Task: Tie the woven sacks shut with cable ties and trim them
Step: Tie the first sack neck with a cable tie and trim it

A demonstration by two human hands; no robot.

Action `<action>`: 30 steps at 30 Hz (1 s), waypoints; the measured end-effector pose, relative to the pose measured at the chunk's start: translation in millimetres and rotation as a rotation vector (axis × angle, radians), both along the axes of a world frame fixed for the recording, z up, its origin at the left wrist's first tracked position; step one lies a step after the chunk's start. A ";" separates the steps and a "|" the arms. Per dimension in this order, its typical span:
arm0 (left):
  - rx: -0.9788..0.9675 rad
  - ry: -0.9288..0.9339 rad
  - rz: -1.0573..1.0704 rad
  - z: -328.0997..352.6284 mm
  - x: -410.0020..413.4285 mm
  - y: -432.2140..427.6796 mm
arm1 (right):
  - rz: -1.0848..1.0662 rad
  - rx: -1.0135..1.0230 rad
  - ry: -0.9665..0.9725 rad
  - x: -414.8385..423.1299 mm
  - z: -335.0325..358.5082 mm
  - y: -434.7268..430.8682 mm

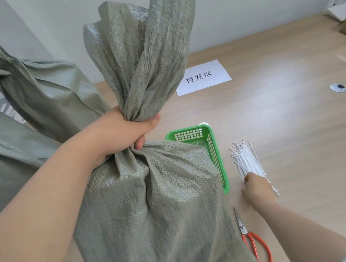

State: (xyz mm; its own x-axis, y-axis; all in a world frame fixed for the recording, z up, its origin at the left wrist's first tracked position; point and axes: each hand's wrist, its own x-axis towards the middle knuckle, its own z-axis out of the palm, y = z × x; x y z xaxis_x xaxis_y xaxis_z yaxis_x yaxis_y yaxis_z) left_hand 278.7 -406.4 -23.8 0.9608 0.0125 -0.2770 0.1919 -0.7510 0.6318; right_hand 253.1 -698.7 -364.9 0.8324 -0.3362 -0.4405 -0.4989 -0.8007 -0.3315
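Sack (pixel 156 210): grey-green and woven, it stands upright on the table (pixel 300 136) in the lower middle of the frame. Its neck is gathered and its loose top flares up toward the top edge.
Left hand (pixel 132 127): in the middle of the frame, fingers and thumb curled tight round the gathered neck of the sack.
Right hand (pixel 256 185): at lower right, lying on the near end of the cable ties. Its fingers are bent down onto them, but whether they pinch one cannot be told.
Cable ties (pixel 246 158): a white bundle lying flat on the table, just right of the basket.
Basket (pixel 211 147): green plastic mesh, behind the sack and partly hidden by it.
Scissors (pixel 252 241): red-handled, closed, lying at the sack's lower right corner.
Other sacks (pixel 31 101): the same fabric, piled at the left edge.
Paper sign (pixel 202 76): a white sheet with printed characters, flat on the table at upper middle.
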 end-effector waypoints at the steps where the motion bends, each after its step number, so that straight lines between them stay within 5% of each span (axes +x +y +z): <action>1: 0.000 0.001 -0.004 0.0 -0.8 -1.5 | 0.006 0.001 0.002 -0.5 1.8 0.4; 26: -0.055 -0.012 -0.004 -2.7 -10.7 13.7 | -0.167 0.145 -0.099 -7.1 30.8 -21.6; 30: -0.055 -0.011 -0.027 -4.1 -13.3 22.2 | -0.210 0.295 -0.179 -4.3 57.9 -22.4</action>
State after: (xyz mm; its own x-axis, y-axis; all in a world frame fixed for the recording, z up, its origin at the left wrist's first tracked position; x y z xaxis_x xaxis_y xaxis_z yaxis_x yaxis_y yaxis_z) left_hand 265.4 -384.2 -27.9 0.9635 -0.0289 -0.2662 0.1647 -0.7199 0.6743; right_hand 248.8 -721.1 -306.9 0.8310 -0.3883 -0.3983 -0.5556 -0.5448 -0.6281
